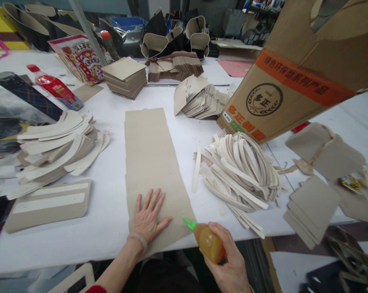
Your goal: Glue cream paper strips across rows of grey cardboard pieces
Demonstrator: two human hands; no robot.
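A long beige-grey sheet [150,162] lies lengthwise on the white table, its near end by the table's front edge. Flat on that near end rests my left hand [149,219], fingers spread, with a band around the wrist. My right hand [228,258] is wrapped round a squeeze bottle [209,243] of amber liquid. The bottle is tilted, its green nozzle [189,223] pointing left over the sheet's right edge; whether it touches the sheet I cannot tell. To the right lies a heap of pale strips [242,167].
Wide curved strips [58,142] are piled left, behind a board with two white bands [49,203]. Stacked card pieces [125,77] and a fanned stack [202,99] stand at the back. A cardboard box [263,97] leans at right, near loose grey pieces [314,207].
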